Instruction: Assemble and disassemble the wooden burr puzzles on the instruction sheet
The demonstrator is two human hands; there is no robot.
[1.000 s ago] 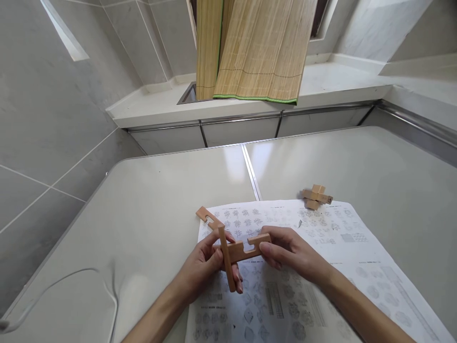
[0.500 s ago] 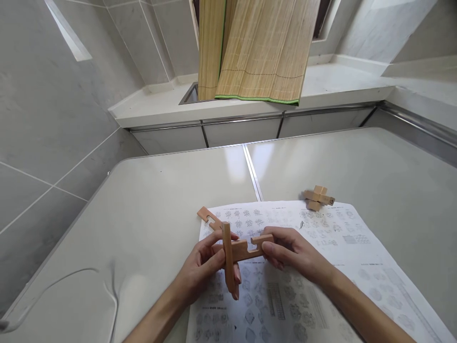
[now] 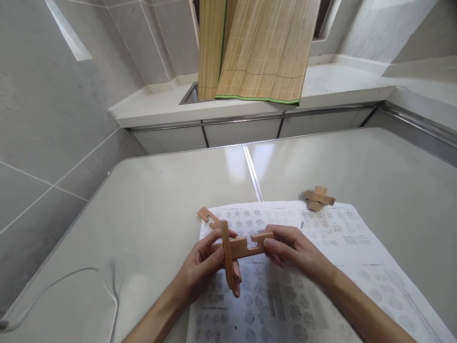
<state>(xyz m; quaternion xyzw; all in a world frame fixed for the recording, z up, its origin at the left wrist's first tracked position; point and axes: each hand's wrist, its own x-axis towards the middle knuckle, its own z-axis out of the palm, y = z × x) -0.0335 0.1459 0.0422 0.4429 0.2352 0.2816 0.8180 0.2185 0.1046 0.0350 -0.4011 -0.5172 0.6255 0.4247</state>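
My left hand (image 3: 209, 259) grips an upright wooden puzzle piece (image 3: 227, 255), seen nearly edge-on, its fingers passing behind it. A second, notched wooden puzzle piece (image 3: 239, 248) crosses it at about a right angle, and its left end is hidden behind the upright one. At the right end of the notched piece, my right hand (image 3: 285, 245) pinches it between thumb and fingers. Its cut-out faces up. Both pieces are held above a printed sheet (image 3: 282, 314). Another slotted wooden piece (image 3: 204, 214) lies at the sheet's upper left corner, partly behind my left hand.
An assembled wooden block puzzle (image 3: 319, 197) rests at the sheet's top edge on the right. The pale table (image 3: 171, 186) has a metal seam (image 3: 253, 172). A white cable (image 3: 114, 305) lies at left. Behind stand a counter (image 3: 160, 107) and a hanging bamboo blind (image 3: 264, 57).
The two held pieces have shifted very slightly, the upright one a little left and up. Both hands keep their hold.
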